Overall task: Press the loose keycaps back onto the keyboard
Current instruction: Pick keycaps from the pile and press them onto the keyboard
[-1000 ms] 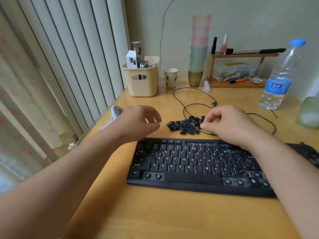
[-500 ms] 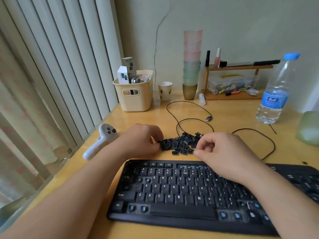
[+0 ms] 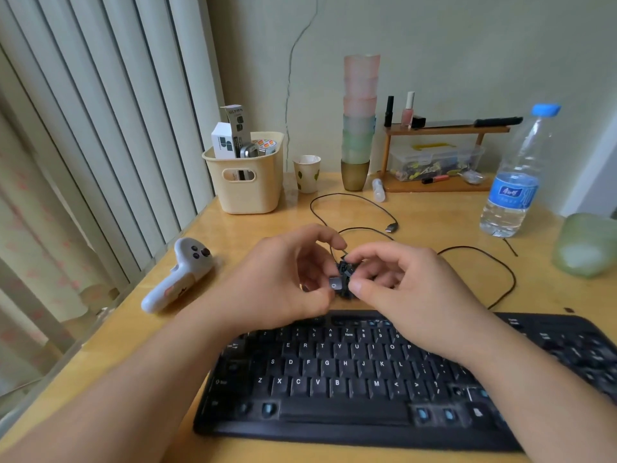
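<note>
Head view: left hand (image 3: 283, 279) and right hand (image 3: 404, 289) together pinch one keycap (image 3: 335, 283), marked "O", above loose keycaps (image 3: 347, 267) just behind keyboard (image 3: 350, 379); legends E R T Y readable.

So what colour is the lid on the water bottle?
Light blue. The cap of the water bottle shows best in the head view, far right.

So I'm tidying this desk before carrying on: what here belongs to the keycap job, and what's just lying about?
For the job:
keyboard
loose keycaps
keycap held in the left hand
right hand

Lying about:
white controller
cream basket
paper cup
cup stack
water bottle
black cable
</note>
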Motion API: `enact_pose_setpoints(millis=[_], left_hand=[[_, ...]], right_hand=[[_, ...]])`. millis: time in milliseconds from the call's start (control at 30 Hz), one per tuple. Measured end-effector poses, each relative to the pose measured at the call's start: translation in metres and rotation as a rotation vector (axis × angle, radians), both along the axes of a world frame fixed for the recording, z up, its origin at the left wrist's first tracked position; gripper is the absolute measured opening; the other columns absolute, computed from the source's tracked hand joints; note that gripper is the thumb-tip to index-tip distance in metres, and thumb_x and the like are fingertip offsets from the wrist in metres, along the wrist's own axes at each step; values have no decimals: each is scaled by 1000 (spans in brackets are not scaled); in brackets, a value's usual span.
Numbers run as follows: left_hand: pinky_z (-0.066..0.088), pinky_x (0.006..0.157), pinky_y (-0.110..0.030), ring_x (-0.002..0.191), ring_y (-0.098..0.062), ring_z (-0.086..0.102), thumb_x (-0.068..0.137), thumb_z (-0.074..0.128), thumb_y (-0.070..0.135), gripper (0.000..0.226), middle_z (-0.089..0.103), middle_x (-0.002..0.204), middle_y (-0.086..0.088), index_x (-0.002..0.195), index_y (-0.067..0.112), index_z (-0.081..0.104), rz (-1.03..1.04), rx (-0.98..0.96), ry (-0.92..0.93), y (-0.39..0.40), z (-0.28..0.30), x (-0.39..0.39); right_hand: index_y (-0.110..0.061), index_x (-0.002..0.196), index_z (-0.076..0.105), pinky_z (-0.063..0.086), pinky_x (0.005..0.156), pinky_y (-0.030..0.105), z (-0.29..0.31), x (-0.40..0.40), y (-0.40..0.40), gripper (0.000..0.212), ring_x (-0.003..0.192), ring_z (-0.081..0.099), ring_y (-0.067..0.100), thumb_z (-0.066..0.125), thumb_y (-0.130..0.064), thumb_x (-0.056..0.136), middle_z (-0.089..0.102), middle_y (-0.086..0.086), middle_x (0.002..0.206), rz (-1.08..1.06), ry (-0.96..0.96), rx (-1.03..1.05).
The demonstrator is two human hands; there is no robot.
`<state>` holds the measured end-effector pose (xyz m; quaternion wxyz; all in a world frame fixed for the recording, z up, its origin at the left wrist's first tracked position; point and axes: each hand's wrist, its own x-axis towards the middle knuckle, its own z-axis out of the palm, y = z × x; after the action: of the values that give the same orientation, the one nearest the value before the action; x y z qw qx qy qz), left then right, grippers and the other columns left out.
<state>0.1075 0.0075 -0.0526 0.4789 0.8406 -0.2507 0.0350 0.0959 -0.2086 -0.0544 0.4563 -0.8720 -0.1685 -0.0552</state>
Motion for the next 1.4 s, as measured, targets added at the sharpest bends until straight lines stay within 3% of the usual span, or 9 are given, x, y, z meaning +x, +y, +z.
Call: enact_pose_setpoints(millis=[167, 367, 600, 700, 800, 867, 1067, 1267, 1400], left_hand=[[57, 76, -31, 78, -22, 65, 82, 74, -15, 52, 67, 91, -8, 122, 14, 58, -72, -198, 92, -12, 1, -5], [57, 76, -27, 86, -23, 67, 83, 72, -20, 55, 68, 95, -10, 125, 11, 55, -111, -331, 221, -11, 2, -5], [59, 81, -34, 82, -19, 67, 81, 84, -3, 38, 68, 93, -16, 112, 7, 64, -60, -205, 197, -9, 5, -7], [59, 78, -30, 84, -19, 69, 83, 82, 0, 38, 72, 93, -11, 115, 8, 62, -45, -219, 218, -8, 6, -6], [57, 77, -26, 87, -21, 71, 87, 78, 3, 37, 76, 95, -10, 118, 11, 59, -30, -220, 219, -6, 7, -4], [59, 82, -32, 90, -23, 72, 89, 77, 5, 35, 78, 97, -10, 119, 13, 59, -22, -201, 215, -5, 7, -3], [56, 97, -51, 92, -24, 72, 91, 77, 12, 35, 78, 98, -9, 121, 17, 60, -6, -160, 225, -1, 7, -1], [54, 91, -59, 81, -20, 66, 89, 79, 27, 36, 77, 92, -8, 121, 23, 62, 0, -123, 246, 2, 8, -2], [52, 91, -65, 81, -23, 65, 91, 80, 24, 32, 78, 92, -6, 117, 27, 63, 43, -71, 221, 4, 8, -1]], right_hand=[[-34, 95, 77, 62, 85, 44, 0, -1, -1, 24, 83, 72, 23, 75, -10, 92, 76, -1, 89, 130, 61, 251], [-19, 100, 76, 57, 70, 22, 1, 0, -4, 22, 75, 72, 18, 71, 1, 92, 77, 6, 85, 125, 112, 386], [-26, 92, 79, 57, 70, 22, -2, 1, -2, 26, 76, 73, 17, 72, -2, 93, 77, 3, 84, 127, 84, 368], [-30, 95, 80, 58, 72, 24, -1, 1, -4, 30, 77, 73, 18, 72, -1, 93, 76, 4, 85, 138, 67, 346], [-42, 102, 79, 62, 84, 39, -2, 1, -7, 35, 84, 75, 15, 73, -9, 94, 77, 0, 85, 123, 42, 223], [-48, 105, 77, 60, 89, 47, -4, 1, -7, 36, 85, 75, 14, 75, -15, 93, 77, -5, 86, 99, 17, 137], [-40, 102, 77, 62, 82, 34, -1, -4, -4, 28, 78, 74, 6, 78, -14, 90, 74, -15, 85, 56, -61, 90], [-49, 96, 75, 60, 77, 23, -2, -6, -1, 31, 77, 72, 4, 80, -20, 88, 73, -21, 86, 51, -140, -11], [-41, 105, 79, 56, 74, 15, -5, -8, 5, 26, 79, 68, -3, 82, -23, 86, 71, -22, 77, 3, -224, -86]])
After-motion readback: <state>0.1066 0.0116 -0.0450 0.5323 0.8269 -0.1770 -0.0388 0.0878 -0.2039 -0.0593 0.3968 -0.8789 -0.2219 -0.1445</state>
